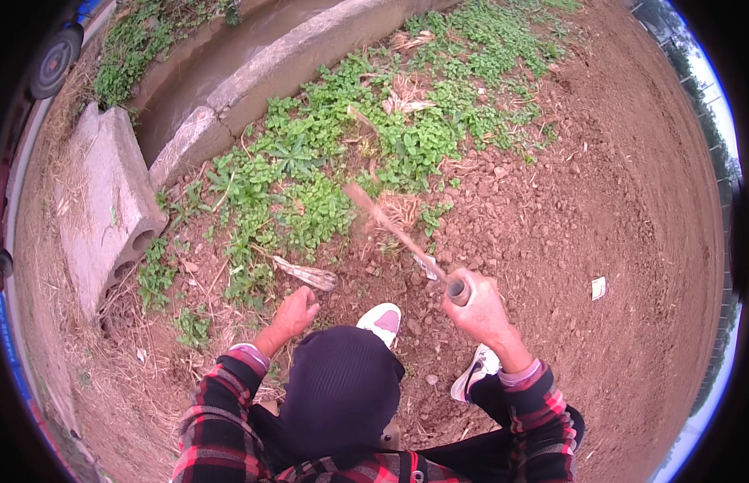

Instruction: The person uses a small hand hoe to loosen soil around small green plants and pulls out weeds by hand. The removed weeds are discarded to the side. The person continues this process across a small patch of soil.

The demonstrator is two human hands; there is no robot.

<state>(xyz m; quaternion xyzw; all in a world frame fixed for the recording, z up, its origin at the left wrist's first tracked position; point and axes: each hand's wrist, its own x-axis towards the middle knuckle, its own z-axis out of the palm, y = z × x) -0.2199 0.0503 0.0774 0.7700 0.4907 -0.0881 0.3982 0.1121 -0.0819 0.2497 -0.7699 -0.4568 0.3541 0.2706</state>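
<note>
My right hand grips the hollow tubular handle of a rusty, long-bladed hand tool. Its blade points up and to the left, slightly blurred, over a clump of dry roots in the soil. My left hand hangs low with its fingers curled and nothing visible in them; its palm is hidden. Just beyond it lies a dry corn husk, apart from the fingers. Leafy green weeds grow in front of both hands.
A concrete-walled ditch holds muddy water at the upper left. Beside it leans a hollow concrete slab. Tilled soil stretches to the right, with a paper scrap on it. A vehicle wheel shows at the far left.
</note>
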